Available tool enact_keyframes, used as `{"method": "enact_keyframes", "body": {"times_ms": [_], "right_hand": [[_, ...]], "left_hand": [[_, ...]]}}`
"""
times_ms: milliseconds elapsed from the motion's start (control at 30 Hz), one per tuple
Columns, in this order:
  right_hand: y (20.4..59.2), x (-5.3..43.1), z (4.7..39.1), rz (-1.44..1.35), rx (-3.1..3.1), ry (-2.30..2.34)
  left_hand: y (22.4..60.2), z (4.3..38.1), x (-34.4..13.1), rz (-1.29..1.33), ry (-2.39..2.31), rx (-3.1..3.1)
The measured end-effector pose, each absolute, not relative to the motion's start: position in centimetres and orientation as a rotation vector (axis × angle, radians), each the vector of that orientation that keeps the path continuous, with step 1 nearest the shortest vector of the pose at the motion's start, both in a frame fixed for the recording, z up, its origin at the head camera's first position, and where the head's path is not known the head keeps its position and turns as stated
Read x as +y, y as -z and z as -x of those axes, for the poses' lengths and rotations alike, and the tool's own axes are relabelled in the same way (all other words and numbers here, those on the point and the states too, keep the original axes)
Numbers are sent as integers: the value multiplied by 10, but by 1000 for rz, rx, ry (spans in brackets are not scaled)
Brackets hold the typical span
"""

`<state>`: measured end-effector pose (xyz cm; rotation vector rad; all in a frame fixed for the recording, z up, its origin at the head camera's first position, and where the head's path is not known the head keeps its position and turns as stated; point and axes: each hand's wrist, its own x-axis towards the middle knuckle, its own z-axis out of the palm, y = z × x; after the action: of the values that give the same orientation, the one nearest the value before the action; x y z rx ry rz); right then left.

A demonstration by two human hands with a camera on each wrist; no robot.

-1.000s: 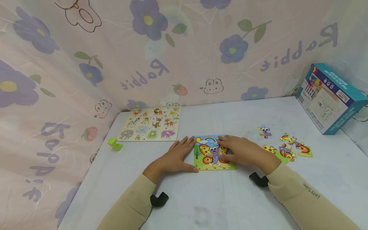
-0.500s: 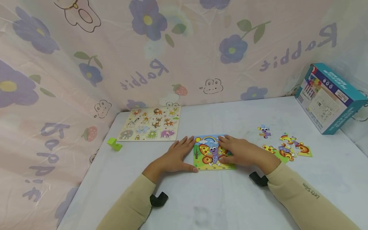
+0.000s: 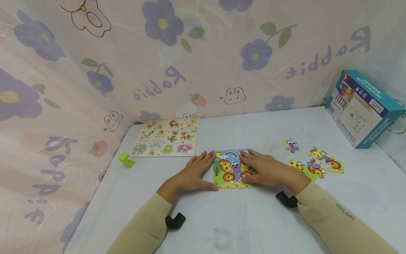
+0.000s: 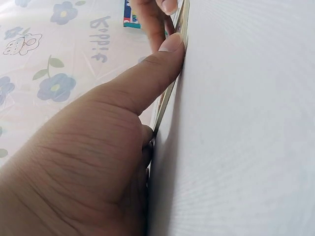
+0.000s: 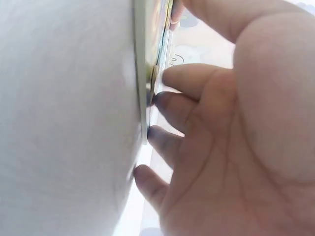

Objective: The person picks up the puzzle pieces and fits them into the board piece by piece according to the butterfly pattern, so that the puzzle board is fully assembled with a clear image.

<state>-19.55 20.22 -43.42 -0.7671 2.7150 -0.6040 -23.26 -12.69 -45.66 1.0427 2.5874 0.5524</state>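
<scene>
A square butterfly puzzle [image 3: 233,168] with a rainbow and a tree lies flat in the middle of the table. My left hand [image 3: 191,175] rests beside its left edge, fingers spread, thumb at the lower left corner. In the left wrist view, that thumb [image 4: 152,73] touches the board's edge. My right hand [image 3: 269,169] lies over the puzzle's right side and covers part of it. Its fingertips touch the board's face in the right wrist view, where the board's pale edge [image 5: 141,59] shows. Several loose butterfly pieces [image 3: 317,165] lie right of the right hand.
A wooden animal puzzle board [image 3: 165,137] lies at the back left, with a green block [image 3: 126,160] beside it. One butterfly piece [image 3: 291,145] lies apart from the others. A teal box [image 3: 364,109] stands at the back right. A patterned curtain [image 3: 209,56] hangs behind the table.
Both hands stay almost where they were on and beside the puzzle. The right hand's thumb has slid slightly downward. The loose pieces lie unmoved.
</scene>
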Motion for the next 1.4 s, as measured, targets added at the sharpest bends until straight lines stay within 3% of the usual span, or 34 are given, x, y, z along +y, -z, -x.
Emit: {"method": "enact_keyframes", "body": {"times_ms": [633, 1033, 1233, 1400], "right_hand": [[404, 276, 209, 536, 2578, 1570], [403, 327, 211, 654, 2217, 2192], [409, 343, 212, 533, 2170, 2262], [418, 356, 215, 293, 2380, 2050]], "left_hand": [[455, 232, -126, -1034, -556, 2586], [454, 231, -127, -1026, -550, 2590], [455, 231, -127, -1017, -551, 2586], [455, 231, -127, -1020, -557, 2583]]}}
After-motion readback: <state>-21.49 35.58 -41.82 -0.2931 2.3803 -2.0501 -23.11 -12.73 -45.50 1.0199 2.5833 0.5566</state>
